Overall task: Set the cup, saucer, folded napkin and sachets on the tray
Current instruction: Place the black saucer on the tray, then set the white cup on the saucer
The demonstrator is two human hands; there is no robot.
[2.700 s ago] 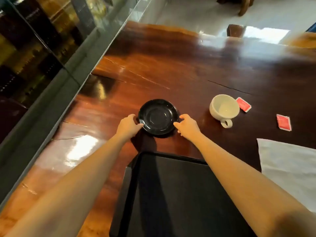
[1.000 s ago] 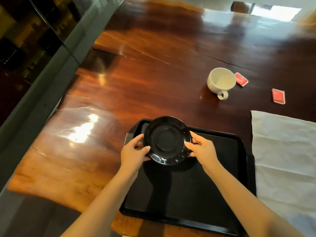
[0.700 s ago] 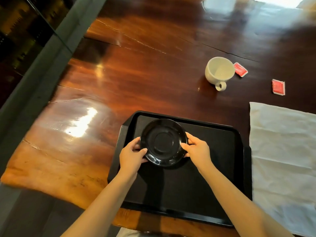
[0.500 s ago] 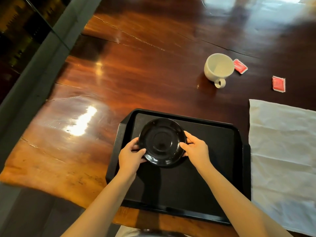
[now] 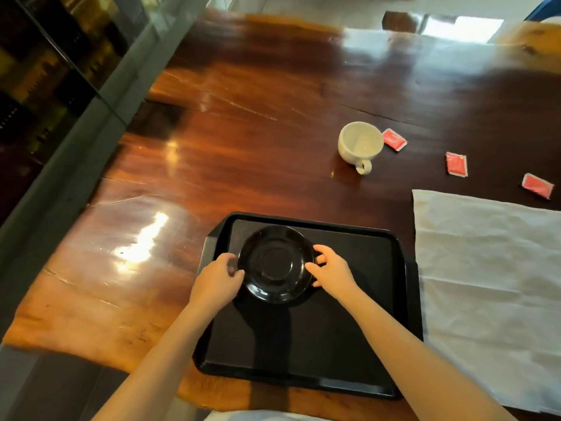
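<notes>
Polished wood table (image 5: 243, 153) under you, glass wall (image 5: 45, 71) at nine o'clock. Your left hand (image 5: 217, 282) and right hand (image 5: 332, 270) grasp one black saucer (image 5: 274, 264) on the tray (image 5: 358, 387). At two o'clock: one cup (image 5: 359, 145), three sachets (image 5: 456, 164), one napkin (image 5: 491, 284).

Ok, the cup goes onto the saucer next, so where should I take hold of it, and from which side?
Probably by the handle of the cup: it sticks out toward you, nothing in front of it. Come from the near side with the right hand, which is closer. The cup stands upright and looks empty, so gripping the rim from above would also work.
</notes>
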